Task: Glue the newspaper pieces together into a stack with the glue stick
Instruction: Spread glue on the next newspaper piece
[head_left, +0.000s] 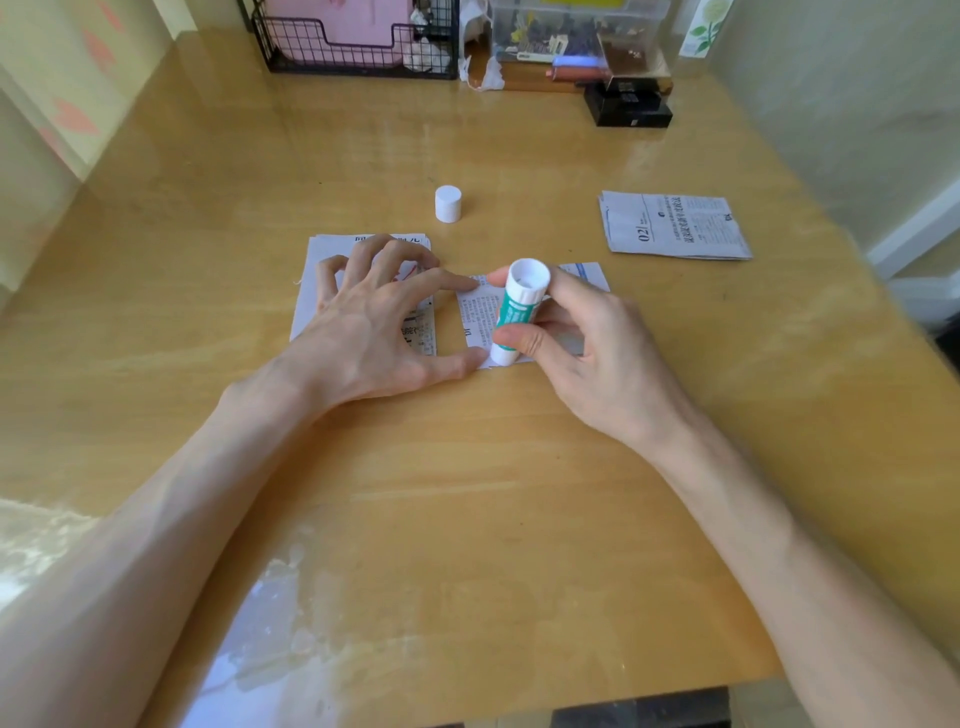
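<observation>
Right fingers pinch glue stick | far newspaper pile reads "02"

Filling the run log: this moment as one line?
right hand: grips glue stick on newspaper piece | left hand: pins piece | cap: off, upright on table

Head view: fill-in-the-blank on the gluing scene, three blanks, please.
1. The right hand grips the ___ over a newspaper piece.
2. The white ___ stands upright on the table.
3. The separate newspaper pile lies on the person's ___ side.
Missing: glue stick; cap; right.
</observation>
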